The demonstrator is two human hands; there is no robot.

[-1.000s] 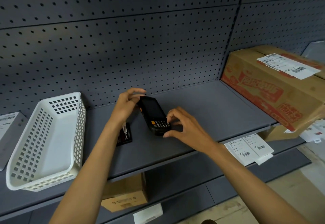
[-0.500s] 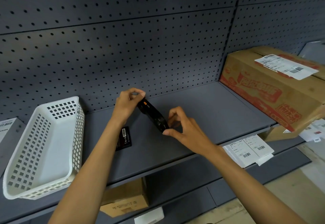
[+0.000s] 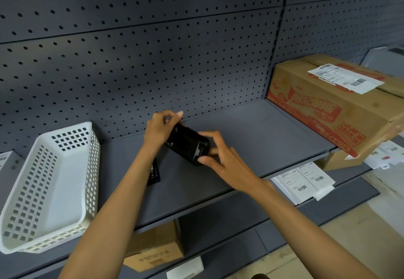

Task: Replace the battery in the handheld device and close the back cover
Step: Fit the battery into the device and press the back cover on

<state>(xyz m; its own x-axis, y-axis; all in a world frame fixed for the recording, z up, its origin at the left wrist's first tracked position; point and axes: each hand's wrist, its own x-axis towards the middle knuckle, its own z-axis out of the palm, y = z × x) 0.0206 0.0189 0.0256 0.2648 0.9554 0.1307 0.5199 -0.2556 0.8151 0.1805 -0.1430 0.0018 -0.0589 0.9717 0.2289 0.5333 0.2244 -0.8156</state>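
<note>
A black handheld device [image 3: 187, 144] is held just above the grey shelf [image 3: 251, 130], its dark back side turned up. My left hand [image 3: 160, 128] grips its far end with curled fingers and thumb. My right hand [image 3: 220, 158] pinches its near end between thumb and fingers. A flat black battery [image 3: 154, 172] with a small label lies on the shelf, partly hidden behind my left forearm.
A white perforated plastic basket [image 3: 50, 182] stands on the shelf at the left. A large cardboard box [image 3: 332, 106] with a shipping label fills the right end. Paper labels [image 3: 303, 180] hang off the shelf's front edge. A smaller carton [image 3: 157, 250] sits on the shelf below.
Both hands have rolled the device over: its screen and keypad faced up a second ago, then it stood on edge, and now its back faces up.
</note>
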